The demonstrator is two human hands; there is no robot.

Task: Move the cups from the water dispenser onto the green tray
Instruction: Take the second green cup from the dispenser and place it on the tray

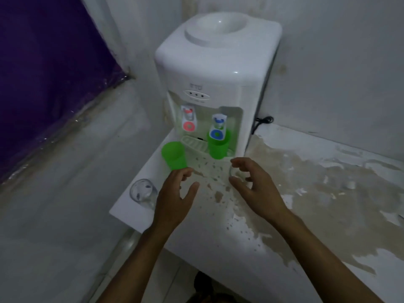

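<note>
A white water dispenser (209, 68) stands on a white counter (218, 226). One green cup (217, 146) sits on the drip tray under the blue tap. A second green cup (174, 156) stands on the counter to the left of the drip tray. My left hand (175, 195) hovers just below that cup, fingers apart, fingertips almost touching its base. My right hand (251, 184) is curled in front of the dispenser, thumb and fingers apart. A faint clear shape lies between them, and I cannot tell whether it is a glass. No green tray is in view.
A clear glass (143, 192) stands at the counter's left front corner. The counter surface (317, 193) is stained and peeling to the right. A black cord (263, 121) lies behind the dispenser. White walls close in behind, and a purple sheet (43, 84) hangs at left.
</note>
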